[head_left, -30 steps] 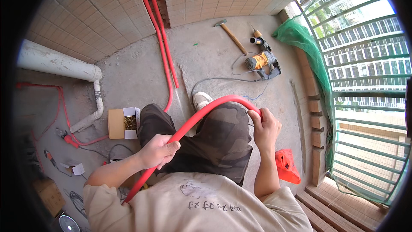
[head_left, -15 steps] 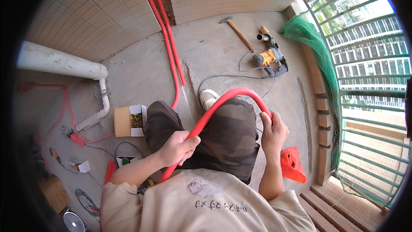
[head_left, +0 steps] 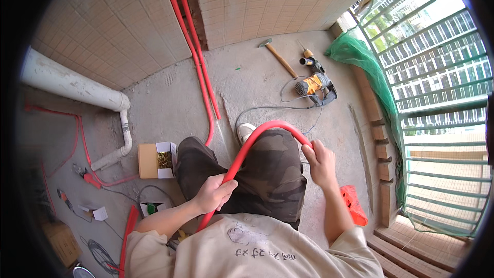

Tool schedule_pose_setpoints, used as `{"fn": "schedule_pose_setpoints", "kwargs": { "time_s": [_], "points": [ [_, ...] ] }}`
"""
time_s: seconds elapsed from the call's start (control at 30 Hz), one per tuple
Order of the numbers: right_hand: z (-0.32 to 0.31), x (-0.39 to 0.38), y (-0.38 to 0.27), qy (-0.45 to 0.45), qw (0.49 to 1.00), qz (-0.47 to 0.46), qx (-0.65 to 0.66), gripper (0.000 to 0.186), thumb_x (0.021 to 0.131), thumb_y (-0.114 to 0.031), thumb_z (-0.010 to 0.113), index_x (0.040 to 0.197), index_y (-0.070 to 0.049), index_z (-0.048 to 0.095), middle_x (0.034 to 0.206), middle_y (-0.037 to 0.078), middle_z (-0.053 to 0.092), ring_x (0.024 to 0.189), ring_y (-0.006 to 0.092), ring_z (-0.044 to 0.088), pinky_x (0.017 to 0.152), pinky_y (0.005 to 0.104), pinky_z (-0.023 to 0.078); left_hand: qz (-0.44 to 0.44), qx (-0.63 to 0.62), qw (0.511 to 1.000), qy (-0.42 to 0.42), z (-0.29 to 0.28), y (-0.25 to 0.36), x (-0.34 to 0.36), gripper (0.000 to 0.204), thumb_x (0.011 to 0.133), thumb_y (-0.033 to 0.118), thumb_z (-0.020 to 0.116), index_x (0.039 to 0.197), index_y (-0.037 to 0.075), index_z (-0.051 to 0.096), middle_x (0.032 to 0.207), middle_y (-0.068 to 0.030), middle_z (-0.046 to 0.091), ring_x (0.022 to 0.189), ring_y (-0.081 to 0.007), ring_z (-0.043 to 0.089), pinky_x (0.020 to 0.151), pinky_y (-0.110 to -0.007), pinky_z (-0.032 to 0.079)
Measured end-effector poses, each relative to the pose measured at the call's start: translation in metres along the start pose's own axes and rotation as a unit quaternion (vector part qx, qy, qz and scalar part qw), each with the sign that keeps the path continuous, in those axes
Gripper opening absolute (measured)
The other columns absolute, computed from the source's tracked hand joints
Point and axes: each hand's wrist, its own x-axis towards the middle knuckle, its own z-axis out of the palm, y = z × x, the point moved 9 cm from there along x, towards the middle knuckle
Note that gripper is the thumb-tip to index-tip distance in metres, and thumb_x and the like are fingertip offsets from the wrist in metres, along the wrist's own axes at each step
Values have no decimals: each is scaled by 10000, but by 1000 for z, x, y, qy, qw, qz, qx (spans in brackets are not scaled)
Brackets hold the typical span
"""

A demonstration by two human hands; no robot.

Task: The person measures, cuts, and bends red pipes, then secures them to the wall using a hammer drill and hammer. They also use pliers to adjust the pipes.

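Observation:
A red plastic conduit pipe point(head_left: 247, 145) arches over my lap, bent in a wide curve. My left hand point(head_left: 216, 194) is closed round its lower left stretch, close to my belly. At the curve's other end my right hand point(head_left: 320, 162) grips the pipe near its tip, thumb along the top. Below the left hand the pipe runs on and passes out of sight by my shirt. On the floor ahead of my knees, two more red conduits point(head_left: 201, 80) come down from a wall groove; one ends free and the other runs on to beside my left knee.
A rotary hammer drill point(head_left: 314, 85) with its cable lies ahead on the right beside a hammer point(head_left: 280, 59). An opened box of brass-coloured parts point(head_left: 164, 160) stands by my left knee. A white drain pipe point(head_left: 77, 85) runs along the left; green netting point(head_left: 378, 67) hangs by the railing.
My right hand has drawn a little to the left with the pipe end, and the arch sits slightly lower in view. The whole view has tilted up a little.

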Motion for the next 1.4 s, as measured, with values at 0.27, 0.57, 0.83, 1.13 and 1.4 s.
{"fn": "schedule_pose_setpoints", "kwargs": {
  "time_s": [0.27,0.57,0.83,1.13,1.4],
  "points": [
    [28,38,1,-477,836,38,268,493,956,-478,634,824,-2,630,557,27,537,455,100,477,452,274,367,5,-6,994,-107,-5,10,9,327,1004,336,613,872,47,536,556,-28,513,409,-92,457,397,-242,387],
    [32,-20,-36,-372,743,102,548,322,993,-371,632,866,-92,533,568,-61,361,443,49,304,391,241,216,55,-104,993,-33,28,32,-17,371,993,378,608,833,89,441,506,-48,442,367,-129,407,374,-249,338],
    [32,-29,-78,-285,716,95,630,271,1008,-296,614,856,-94,515,577,-50,376,449,60,295,411,246,231,129,-121,984,-25,32,52,-12,318,1034,332,543,856,91,435,511,-52,440,361,-138,401,376,-264,348],
    [36,-21,-120,-205,705,78,674,300,1012,-274,592,794,-105,475,544,-39,363,408,78,290,415,261,217,180,-168,969,-29,39,81,-5,365,1055,361,475,1113,5,529,1374,-338,511,1288,-446,528,1000,-574,497],
    [59,-4,-150,-179,664,44,725,294,1009,-277,588,796,-99,489,529,-33,362,389,91,291,405,264,235,233,-193,953,-32,25,102,-10,333,1047,339,502,1120,15,522,1457,-327,436,1381,-428,431,1073,-618,417]
  ]
}}
